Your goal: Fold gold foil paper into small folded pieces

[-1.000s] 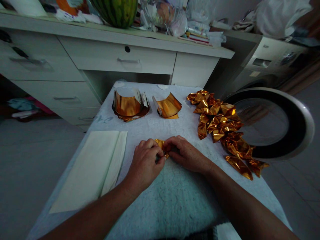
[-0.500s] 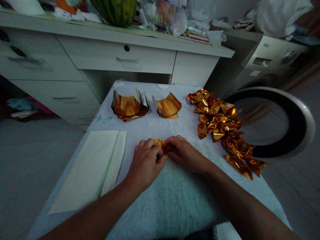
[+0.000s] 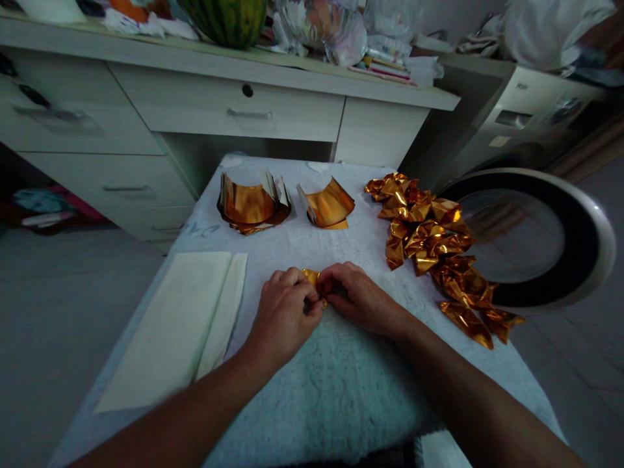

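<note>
Both hands meet over the middle of the cloth-covered table, pinching one small piece of gold foil paper (image 3: 312, 277). My left hand (image 3: 288, 305) is closed on its left side, fingers curled inward. On the other side my right hand (image 3: 361, 299) grips it between thumb and fingertips. Most of the foil is hidden behind the fingers. Beyond my hands stand a thick curved stack of gold foil sheets (image 3: 249, 205) and a thinner curved stack (image 3: 331, 203). A pile of folded, crumpled gold foil pieces (image 3: 422, 227) stretches along the right side.
Folded pale paper sheets (image 3: 170, 318) lie left of my hands on the cloth (image 3: 312, 396). A white drawer cabinet (image 3: 209, 107) borders the table's far edge, with a watermelon (image 3: 229, 23) on top. At right, a washing machine door (image 3: 585, 240) hangs open beside the table.
The hands keep their pinch on the foil, with barely any visible finger movement. The whole view has shifted very slightly.
</note>
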`<state>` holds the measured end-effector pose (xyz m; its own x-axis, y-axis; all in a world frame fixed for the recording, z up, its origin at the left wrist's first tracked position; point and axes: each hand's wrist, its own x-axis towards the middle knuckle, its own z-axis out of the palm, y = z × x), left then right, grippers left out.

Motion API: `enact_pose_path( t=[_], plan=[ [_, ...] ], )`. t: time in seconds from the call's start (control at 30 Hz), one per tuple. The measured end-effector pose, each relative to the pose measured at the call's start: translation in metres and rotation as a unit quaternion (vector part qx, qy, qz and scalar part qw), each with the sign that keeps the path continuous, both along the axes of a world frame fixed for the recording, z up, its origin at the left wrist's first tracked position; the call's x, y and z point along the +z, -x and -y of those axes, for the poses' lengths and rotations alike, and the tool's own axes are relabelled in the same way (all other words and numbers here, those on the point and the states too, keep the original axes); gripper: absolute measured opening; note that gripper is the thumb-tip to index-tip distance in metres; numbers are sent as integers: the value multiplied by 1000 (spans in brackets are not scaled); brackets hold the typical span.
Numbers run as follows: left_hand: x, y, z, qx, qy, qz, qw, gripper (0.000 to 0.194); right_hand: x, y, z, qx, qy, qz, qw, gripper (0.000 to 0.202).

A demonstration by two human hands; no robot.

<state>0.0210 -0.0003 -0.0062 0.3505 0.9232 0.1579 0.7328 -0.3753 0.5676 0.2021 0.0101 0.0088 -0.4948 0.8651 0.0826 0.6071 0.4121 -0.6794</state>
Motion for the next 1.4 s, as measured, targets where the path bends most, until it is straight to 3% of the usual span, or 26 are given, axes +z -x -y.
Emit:
enact_pose_path(
  t=[0.3, 0.5, 0.67, 0.83, 0.93, 1.03, 1.4],
  plan=[
    [3, 0, 1, 4, 6, 9, 1000, 13, 2, 2, 1, -5, -3, 17, 1000, 17],
    [3, 3, 1, -28, 8, 15, 999, 15, 2, -2, 0, 14, -2, 5, 1000, 21],
    [3, 4, 2, -31, 4, 5, 999, 18, -1, -10, -2, 33, 49, -87, 994, 35],
    [3, 3, 2, -24, 3, -3, 1000, 17, -6, -12, -4, -11, 94, -173, 980, 33],
    [2, 3, 1, -26, 0, -8, 1000, 17, -5, -9, -4, -38, 12, -107, 993, 21],
    [2, 3, 1, -29, -4, -14, 999, 16, -3, -7, -3, -18, -61, -14, 998, 13],
    [1, 4, 1, -35, 0, -9, 999, 23, -1, 0, 0, -37, -41, 79, 995, 13]
  ],
)
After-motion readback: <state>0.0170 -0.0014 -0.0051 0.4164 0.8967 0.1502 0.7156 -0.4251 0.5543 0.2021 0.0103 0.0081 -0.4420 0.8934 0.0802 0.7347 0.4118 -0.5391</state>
